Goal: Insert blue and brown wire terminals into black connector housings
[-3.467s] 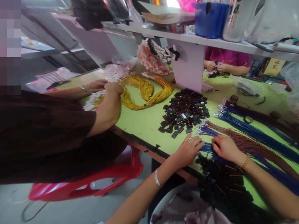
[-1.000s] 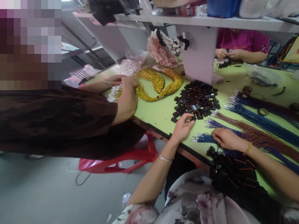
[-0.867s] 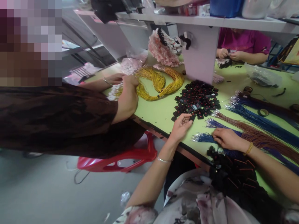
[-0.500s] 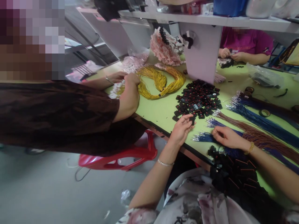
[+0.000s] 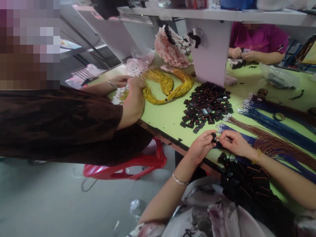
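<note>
My left hand pinches a small black connector housing between thumb and fingertips. Right beside it, my right hand is closed in a pinch on a thin wire, its silver tip at the housing; whether the tip is inside I cannot tell. Behind my hands lies a heap of black connector housings with red marks. Bundles of blue wires and brown wires with silver terminals stretch to the right, partly under my right forearm. Close to my body is a pile of black connectors with wires.
At the left a co-worker's arm reaches over the green table to yellow wires. A red stool stands below. Opposite, another person's hands work. A shelf post and tape roll stand beyond.
My left hand has moved right with the black housing, away from the heap. My right hand has risen slightly from the blue wires with a wire, and the two hands now meet.
</note>
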Demonstrator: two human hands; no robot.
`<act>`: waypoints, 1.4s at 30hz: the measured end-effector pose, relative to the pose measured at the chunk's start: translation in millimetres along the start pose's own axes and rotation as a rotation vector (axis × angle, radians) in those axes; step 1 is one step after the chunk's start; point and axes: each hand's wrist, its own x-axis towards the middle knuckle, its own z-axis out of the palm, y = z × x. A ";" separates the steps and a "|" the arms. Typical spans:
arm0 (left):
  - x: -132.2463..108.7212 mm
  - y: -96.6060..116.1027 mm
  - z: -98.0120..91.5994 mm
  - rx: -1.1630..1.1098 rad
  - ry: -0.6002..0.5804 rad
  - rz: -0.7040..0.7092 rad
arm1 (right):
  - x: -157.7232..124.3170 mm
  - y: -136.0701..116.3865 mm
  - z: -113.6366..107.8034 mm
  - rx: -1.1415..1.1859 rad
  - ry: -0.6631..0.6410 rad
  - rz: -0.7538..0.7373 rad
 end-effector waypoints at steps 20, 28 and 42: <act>0.8 -8.8 3.1 0.031 0.095 -0.024 | -1.7 2.3 1.5 -0.443 0.093 -0.326; -1.1 -15.9 10.2 0.017 0.234 0.026 | -0.4 9.0 3.6 -0.620 0.094 -0.584; 0.2 -15.7 12.3 0.016 0.260 0.104 | 0.8 2.0 5.4 -0.079 0.090 -0.090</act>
